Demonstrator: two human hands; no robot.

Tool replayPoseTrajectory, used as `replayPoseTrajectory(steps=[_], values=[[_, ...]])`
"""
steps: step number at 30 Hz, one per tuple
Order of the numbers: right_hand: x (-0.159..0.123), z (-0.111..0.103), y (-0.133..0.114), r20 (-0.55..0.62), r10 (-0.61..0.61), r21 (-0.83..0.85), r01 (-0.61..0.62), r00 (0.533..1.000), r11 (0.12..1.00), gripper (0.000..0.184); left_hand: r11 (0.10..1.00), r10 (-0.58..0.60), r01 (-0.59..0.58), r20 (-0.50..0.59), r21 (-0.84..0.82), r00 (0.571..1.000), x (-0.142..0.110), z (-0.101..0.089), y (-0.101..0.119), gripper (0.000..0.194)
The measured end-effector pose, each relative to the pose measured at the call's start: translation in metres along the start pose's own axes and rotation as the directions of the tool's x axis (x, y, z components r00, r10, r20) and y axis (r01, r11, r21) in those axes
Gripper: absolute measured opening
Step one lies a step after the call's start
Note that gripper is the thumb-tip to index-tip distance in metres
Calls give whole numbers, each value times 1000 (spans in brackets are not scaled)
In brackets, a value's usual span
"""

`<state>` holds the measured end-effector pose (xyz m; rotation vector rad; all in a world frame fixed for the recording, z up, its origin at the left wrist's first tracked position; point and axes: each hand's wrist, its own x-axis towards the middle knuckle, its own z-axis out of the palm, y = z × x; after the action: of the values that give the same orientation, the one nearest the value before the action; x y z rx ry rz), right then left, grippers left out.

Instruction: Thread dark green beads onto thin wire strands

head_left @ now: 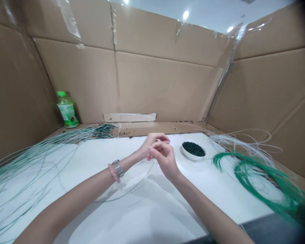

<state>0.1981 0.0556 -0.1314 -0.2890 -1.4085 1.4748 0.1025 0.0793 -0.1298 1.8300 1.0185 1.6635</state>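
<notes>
Both bare hands meet approx. mid-pic, above white flat surface (210,189). R hand (166,158): grip pinched, thumb + index pressed tog. on thin pale flexible strand (142,180), tiny white tip showing at the fingertips. Strand hangs below hands, curves down & left, runs out by L forearm. L hand (146,144) is just behind R, fingers bent, partly hidden by R; can't tell if its grip is closed on strand or only next to it. L wrist has pink beaded bracelet (113,173) w/ silver-coloured band (118,168) beside it. Below forearms, white crumpled sheet (142,213), material unclear

R of hands, near but not touching: round white bowl (192,157) w/ heap of small dark green bits (193,148). Further R, coil of thin green strands (240,173), blurred; loose bundle of thin white strands (226,138) behind it, some looping up

L side: long spread of thin green & white strands (53,140), dark green clustered ends (103,129) at far end. Dark specks (125,132) scattered along brown cardboard strip past far edge of surface. Far L corner: upright clear plastic bottle (68,113), green cap, green/white label. Tall brown cardboard walls (147,81) on 3 sides, clear tape (68,20) on them, white strip (133,117) low on back one
</notes>
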Motion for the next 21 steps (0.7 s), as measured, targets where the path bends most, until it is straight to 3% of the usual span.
replayPoseTrajectory(steps=[4, 7, 10, 13, 17, 21], values=[[18, 21, -42, 7, -174, -103, 174, 985, 979, 7, 995, -14, 1, -126, -102, 992, 15, -68, 42, 15], [35, 50, -74, 32, -288, -176, 289, 957, 941, 5, 980, 14, -60, -231, -191, 973, 13, -101, 79, 14], [47, 81, -96, 90, -424, -283, 431, 901, 857, 6, 923, 39, -143, -283, -357, 958, 5, -114, 111, 13], [48, 107, -106, 127, -478, -340, 491, 869, 802, 10, 866, 89, -204, -262, -456, 961, -1, -119, 131, 9], [38, 129, -104, 150, -528, -401, 539, 836, 740, 14, 824, 155, -232, -187, -516, 970, -8, -127, 145, 4], [28, 136, -100, 146, -587, -422, 587, 796, 691, 15, 826, 205, -224, -95, -518, 974, -14, -133, 150, 7]])
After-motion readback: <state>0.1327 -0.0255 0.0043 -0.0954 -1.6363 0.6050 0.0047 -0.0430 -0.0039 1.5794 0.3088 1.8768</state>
